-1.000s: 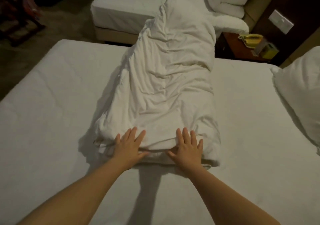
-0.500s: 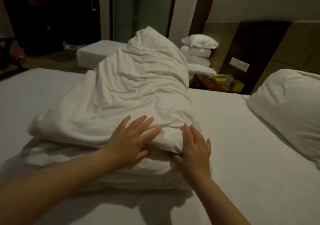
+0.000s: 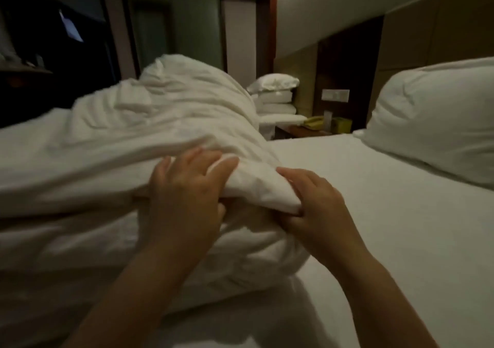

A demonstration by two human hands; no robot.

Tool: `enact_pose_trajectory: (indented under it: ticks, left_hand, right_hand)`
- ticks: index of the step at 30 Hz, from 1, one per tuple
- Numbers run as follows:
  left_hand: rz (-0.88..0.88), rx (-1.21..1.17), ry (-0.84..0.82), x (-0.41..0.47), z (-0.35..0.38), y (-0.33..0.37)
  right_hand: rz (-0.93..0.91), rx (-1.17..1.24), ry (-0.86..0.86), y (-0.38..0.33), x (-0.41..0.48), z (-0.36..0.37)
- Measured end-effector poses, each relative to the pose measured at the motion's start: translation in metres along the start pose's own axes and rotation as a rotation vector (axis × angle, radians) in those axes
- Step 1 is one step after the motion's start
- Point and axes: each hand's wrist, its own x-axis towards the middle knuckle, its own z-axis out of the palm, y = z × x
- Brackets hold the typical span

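No text, label, number or sign could be read. The small yellow box (image 3: 341, 125) and the pale rectangular wall plate (image 3: 335, 95) were too blurred for lettering to be made out.

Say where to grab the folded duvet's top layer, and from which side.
Take the duvet by the near edge of its top layer, from the near side of the bed. That edge is a thick rounded lip raised off the layer below, so thumbs fit under, fingers over. The left hand and right hand grip it so, by its right corner.
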Motion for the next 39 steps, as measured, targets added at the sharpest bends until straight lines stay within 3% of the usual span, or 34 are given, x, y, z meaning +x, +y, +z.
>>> enact_pose_trajectory:
  ticks: [5,12,14,16,19,22,25,28,32,35,39]
  left_hand:
    - [0.112,0.029,0.067,-0.012,0.01,0.003]
    - [-0.012,-0.159,0.232,-0.019,0.016,0.005]
    - [-0.011,-0.196,0.234,-0.02,0.015,0.005]
    - [-0.027,-0.194,0.262,-0.022,0.014,0.003]
    - [-0.059,-0.124,0.332,-0.027,0.02,0.005]
    - [-0.052,-0.147,0.357,-0.029,0.025,0.007]
    - [0.002,-0.198,0.33,-0.042,0.027,0.017]
    - [0.159,-0.104,0.237,-0.065,0.034,0.021]
    - [0.212,0.074,0.148,-0.074,0.033,-0.009]
    - [0.28,0.12,0.078,-0.061,0.028,-0.028]
    - [0.228,0.16,0.094,-0.002,0.024,-0.034]
  right_hand:
    - [0.079,0.093,0.109,0.016,-0.014,0.015]
    - [0.205,0.032,0.138,0.007,-0.031,0.015]
    - [0.292,-0.019,0.086,0.012,-0.035,0.017]
    - [0.261,-0.095,0.04,0.016,-0.042,0.018]
    - [0.113,-0.195,0.194,0.016,-0.051,0.014]
    - [0.181,-0.128,0.341,0.013,-0.06,0.015]
    - [0.353,0.063,0.297,0.013,-0.069,0.023]
    - [0.4,0.212,0.22,0.0,-0.08,0.032]
    - [0.547,0.234,-0.006,-0.023,-0.089,0.035]
    - [0.583,0.19,-0.084,-0.041,-0.087,0.038]
    - [0.612,0.154,0.07,-0.053,-0.036,0.045]
